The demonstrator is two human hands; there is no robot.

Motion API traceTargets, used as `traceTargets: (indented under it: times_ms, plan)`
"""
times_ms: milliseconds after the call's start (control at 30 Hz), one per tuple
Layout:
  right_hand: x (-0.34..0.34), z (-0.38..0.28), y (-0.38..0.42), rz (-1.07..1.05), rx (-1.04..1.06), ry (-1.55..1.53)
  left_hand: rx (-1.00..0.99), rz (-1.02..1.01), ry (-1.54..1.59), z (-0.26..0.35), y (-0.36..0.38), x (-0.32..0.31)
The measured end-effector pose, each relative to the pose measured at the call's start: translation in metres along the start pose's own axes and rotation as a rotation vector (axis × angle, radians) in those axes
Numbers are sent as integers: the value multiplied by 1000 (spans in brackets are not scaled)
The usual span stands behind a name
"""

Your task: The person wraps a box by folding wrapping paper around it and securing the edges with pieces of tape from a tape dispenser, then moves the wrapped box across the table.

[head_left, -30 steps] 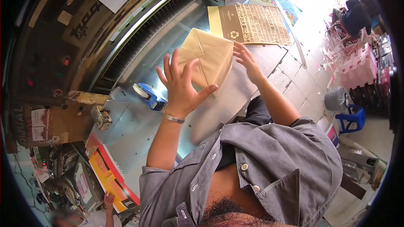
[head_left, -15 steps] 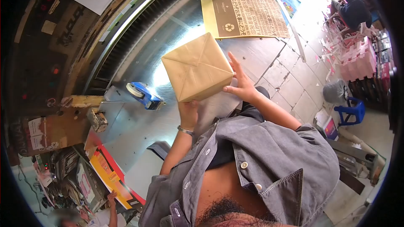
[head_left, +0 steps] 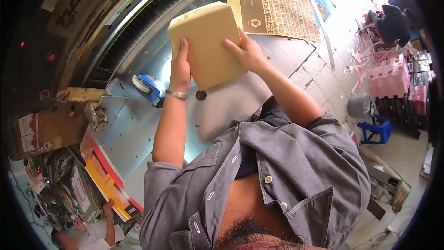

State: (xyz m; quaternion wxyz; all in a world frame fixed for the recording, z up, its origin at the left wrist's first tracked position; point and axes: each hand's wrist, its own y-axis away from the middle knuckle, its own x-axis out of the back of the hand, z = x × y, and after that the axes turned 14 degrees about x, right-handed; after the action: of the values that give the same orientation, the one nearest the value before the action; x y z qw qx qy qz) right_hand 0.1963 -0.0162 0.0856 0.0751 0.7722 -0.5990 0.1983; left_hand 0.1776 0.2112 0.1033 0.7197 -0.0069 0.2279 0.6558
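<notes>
A stack or block wrapped in plain tan paper, a parcel, is held up over the metal table, one broad side facing me. My left hand grips its left edge, thumb lying on the face; a metal bracelet circles that wrist. At the right edge my right hand holds it too, thumb pressed on the face. The fingers behind the parcel are hidden. Left of my left wrist stands a blue tape dispenser.
A printed brown paper sheet lies at the table's far end. A small metal-edged block and yellow-red printed sheets are at the left. Another person's hand touches those sheets. A blue stool stands on the tiled floor at right.
The parcel has been tilted up and moved away from me, showing a plain broad side instead of its folded end. My right hand, spread beside it before, now grips it.
</notes>
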Motion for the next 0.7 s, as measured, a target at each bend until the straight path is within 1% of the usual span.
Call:
traceTargets:
  times_ms: [33,67,100,133,200,233,333,367,433,467,533,600,633,700]
  plan:
    - [2,3,-14,7,6,-13,-20,-2,-10,-4,-15,7]
    - [0,14,-26,19,54,-57,-41,-9,-23,-8,-27,16]
    - [-5,30,-36,31,101,-101,51,-82,23,-3,-32,22]
    - [-5,35,-45,45,145,-145,46,-87,53,0,-36,22]
    - [-4,38,-63,-32,89,-183,45,-95,109,2,-44,24]
    - [-4,37,-71,-70,64,-203,88,-93,133,-2,-53,33]
    - [-1,27,-85,-183,3,-209,70,-149,180,0,-56,43]
    - [0,26,-80,-186,-83,-304,45,-172,123,-1,-55,48]
    - [15,9,-70,-187,-241,-481,13,-132,160,-10,-45,48]
    - [14,23,-62,-146,-196,-571,-14,-113,178,-14,-39,48]
    - [1,68,-40,-66,-88,-748,4,-111,207,-43,-23,53]
    - [-21,109,-8,22,3,-781,33,-78,215,-79,-1,51]
    - [-29,118,9,66,45,-801,-26,-26,52,-103,6,53]
    - [-39,115,38,179,107,-688,-114,105,-348,-133,29,50]
